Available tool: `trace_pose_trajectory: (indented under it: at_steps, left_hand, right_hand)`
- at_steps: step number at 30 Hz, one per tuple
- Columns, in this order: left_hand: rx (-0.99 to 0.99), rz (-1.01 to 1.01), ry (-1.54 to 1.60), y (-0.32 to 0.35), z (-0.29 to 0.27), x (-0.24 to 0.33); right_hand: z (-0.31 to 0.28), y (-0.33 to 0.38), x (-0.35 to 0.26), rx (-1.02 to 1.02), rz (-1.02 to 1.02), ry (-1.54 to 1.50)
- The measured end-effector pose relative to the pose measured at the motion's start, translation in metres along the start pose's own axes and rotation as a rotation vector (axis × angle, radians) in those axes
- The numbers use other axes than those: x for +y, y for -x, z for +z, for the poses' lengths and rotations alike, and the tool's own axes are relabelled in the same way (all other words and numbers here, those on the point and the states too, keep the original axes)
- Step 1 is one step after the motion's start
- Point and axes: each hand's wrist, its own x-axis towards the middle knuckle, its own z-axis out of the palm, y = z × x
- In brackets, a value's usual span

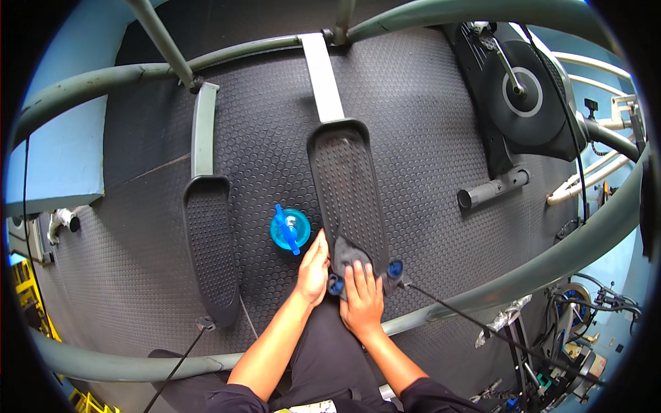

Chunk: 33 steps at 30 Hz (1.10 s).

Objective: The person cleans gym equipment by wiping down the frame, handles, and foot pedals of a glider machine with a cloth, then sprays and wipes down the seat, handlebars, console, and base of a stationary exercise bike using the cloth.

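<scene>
A long black textured foot pedal [342, 186] of an exercise machine lies ahead of me, its near end between my hands. A dark grey cloth [351, 252] covers part of that end. My right hand [362, 297] rests flat on the cloth, fingers stretched forward. Against the pedal's left edge is my left hand [315, 272], its fingers straight and pointing away from me. Whether its fingertips reach under the edge is hidden. Left of the pedal stands a translucent blue spray bottle [295, 226], seen from above. Two round blue-centred parts flank the pedal's near end.
A second black pedal [210, 251] lies to the left. Grey-green frame tubes [458, 306] curve around the work area, and a dark cable [475, 323] runs off right. At the far right stands an exercise bike [527, 96]. Black studded matting [416, 131] covers the floor.
</scene>
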Motion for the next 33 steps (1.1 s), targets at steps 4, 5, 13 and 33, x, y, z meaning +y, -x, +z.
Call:
trace_pose_trajectory:
  at_steps: [4,5,13,33]
  left_hand:
    - [0.066,-0.096,-0.186,0.021,0.001,-0.007]
    - [0.042,-0.052,-0.321,0.027,0.001,-0.004]
    - [0.692,0.825,-1.162,0.122,-0.090,0.107]
    - [0.479,0.765,-0.865,0.195,-0.015,0.086]
  right_hand:
    - [-0.041,0.033,-0.004,-0.102,0.089,-0.367]
    - [-0.054,0.033,-0.007,-0.061,0.095,-0.658]
    - [-0.088,-0.010,-0.073,0.037,-0.011,-1.526]
    - [0.011,-0.050,-0.139,-0.233,-0.079,-1.791]
